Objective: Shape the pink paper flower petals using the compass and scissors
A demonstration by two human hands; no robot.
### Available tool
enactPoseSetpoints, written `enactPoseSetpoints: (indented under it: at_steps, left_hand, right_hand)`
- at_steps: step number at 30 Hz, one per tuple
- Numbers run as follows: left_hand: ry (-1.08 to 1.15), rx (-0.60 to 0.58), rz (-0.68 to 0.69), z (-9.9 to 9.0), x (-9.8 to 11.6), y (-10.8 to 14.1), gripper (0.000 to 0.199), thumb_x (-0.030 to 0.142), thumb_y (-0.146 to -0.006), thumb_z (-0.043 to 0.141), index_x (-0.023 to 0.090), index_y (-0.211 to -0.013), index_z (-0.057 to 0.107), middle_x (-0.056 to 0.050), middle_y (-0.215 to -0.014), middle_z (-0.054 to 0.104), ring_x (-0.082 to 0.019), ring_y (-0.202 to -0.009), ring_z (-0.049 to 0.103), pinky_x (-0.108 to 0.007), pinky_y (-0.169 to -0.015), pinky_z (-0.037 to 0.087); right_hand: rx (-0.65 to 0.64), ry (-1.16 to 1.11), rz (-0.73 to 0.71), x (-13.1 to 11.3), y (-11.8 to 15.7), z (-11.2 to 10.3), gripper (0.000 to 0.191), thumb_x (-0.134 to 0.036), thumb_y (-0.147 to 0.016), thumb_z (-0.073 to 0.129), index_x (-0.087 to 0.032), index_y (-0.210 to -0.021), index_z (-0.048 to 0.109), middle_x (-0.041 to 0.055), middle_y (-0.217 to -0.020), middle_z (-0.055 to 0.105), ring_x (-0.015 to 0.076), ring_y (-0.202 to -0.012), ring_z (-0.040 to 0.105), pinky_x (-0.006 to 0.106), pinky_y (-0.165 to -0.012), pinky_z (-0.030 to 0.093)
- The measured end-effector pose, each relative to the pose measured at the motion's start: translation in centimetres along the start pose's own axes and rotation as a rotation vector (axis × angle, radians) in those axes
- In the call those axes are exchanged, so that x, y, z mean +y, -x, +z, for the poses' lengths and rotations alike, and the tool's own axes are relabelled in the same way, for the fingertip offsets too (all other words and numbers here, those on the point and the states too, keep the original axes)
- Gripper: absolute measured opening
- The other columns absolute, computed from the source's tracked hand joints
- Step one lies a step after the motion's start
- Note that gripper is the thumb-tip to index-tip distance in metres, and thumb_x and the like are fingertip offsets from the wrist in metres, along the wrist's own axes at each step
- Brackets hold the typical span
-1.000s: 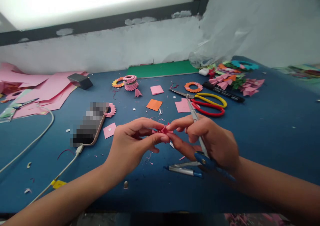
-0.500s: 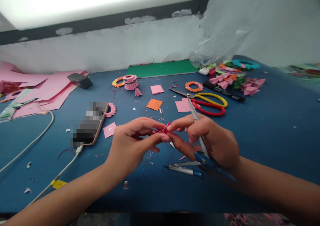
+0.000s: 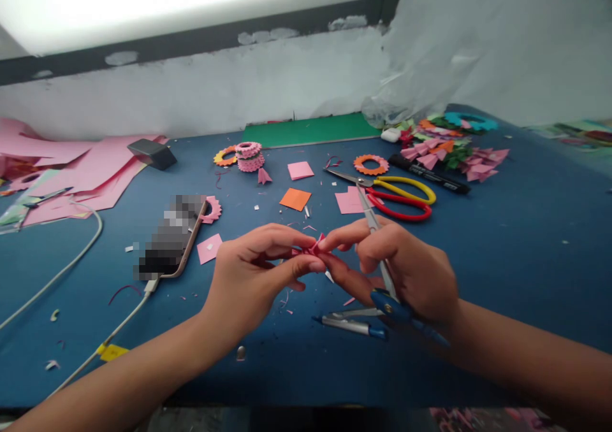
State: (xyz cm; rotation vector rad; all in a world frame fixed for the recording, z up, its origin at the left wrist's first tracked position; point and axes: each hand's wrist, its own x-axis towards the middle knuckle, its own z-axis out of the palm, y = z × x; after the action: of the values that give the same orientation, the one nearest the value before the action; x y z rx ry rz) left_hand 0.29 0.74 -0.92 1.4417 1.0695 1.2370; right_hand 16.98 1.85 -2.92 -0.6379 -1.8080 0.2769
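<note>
My left hand point(image 3: 261, 260) pinches a small pink folded paper piece point(image 3: 316, 246) between thumb and fingers. From the other side, the fingertips of my right hand point(image 3: 401, 260) grip the same piece. A pair of scissors point(image 3: 388, 295) with blue handles hangs in my right hand, its blades spread apart; most of the handles are hidden in dim blur. Under the lower blade lies a silver and blue pen point(image 3: 352, 326). Just beyond my hands rest an orange paper square point(image 3: 295, 199) and pink paper squares point(image 3: 300, 171). Most of the folded piece is covered by my fingers.
Larger scissors point(image 3: 401, 196) with red and yellow handles lie beyond my right hand, near a black marker point(image 3: 430, 176) and a heap of folded paper pieces point(image 3: 444, 148). A phone point(image 3: 174, 237) with a cable lies left. Pink sheets point(image 3: 95, 164) cover the far left.
</note>
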Motion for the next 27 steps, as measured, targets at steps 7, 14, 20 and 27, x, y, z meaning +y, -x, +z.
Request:
enactPoseSetpoints:
  at_steps: [7,14,20,27]
  left_hand:
    - [0.023,0.003,-0.019,-0.04,0.08,0.1,0.01,0.012,-0.065,0.076,0.019,-0.073,0.073,0.001,-0.073,0.068,-0.009,-0.054,0.065,-0.014,-0.045,0.057]
    - [0.044,0.001,-0.006,-0.08,-0.11,0.07,0.012,0.012,-0.066,0.075,0.021,-0.074,0.073,0.003,-0.073,0.069,-0.008,-0.055,0.065,-0.012,-0.045,0.057]
    - [0.018,0.023,0.003,0.05,0.11,0.1,0.012,0.012,-0.064,0.076,0.02,-0.073,0.073,0.002,-0.072,0.069,-0.008,-0.053,0.065,-0.013,-0.045,0.057]
    - [-0.02,0.03,-0.011,-0.03,0.12,0.17,0.012,0.015,-0.066,0.076,0.02,-0.076,0.073,0.001,-0.072,0.071,-0.011,-0.057,0.068,-0.014,-0.044,0.057]
  right_hand:
    - [-0.007,0.025,-0.003,-0.06,-0.05,-0.11,0.029,-0.008,-0.074,0.066,-0.022,-0.069,0.041,-0.0011,-0.081,0.069,0.0098,-0.065,0.065,0.02,-0.057,0.054]
    - [0.023,0.018,0.027,-0.19,-0.04,-0.03,0.028,-0.009,-0.075,0.066,-0.024,-0.069,0.042,0.0002,-0.08,0.069,0.0127,-0.064,0.066,0.023,-0.054,0.054]
    - [-0.03,-0.013,0.007,-0.12,0.08,-0.15,0.029,-0.006,-0.074,0.065,-0.023,-0.07,0.041,0.001,-0.083,0.069,0.0108,-0.067,0.066,0.021,-0.057,0.054]
    - [0.018,0.025,0.01,-0.44,-0.28,-0.24,0.029,-0.008,-0.075,0.066,-0.023,-0.069,0.041,0.0009,-0.083,0.07,0.0126,-0.065,0.067,0.025,-0.055,0.056]
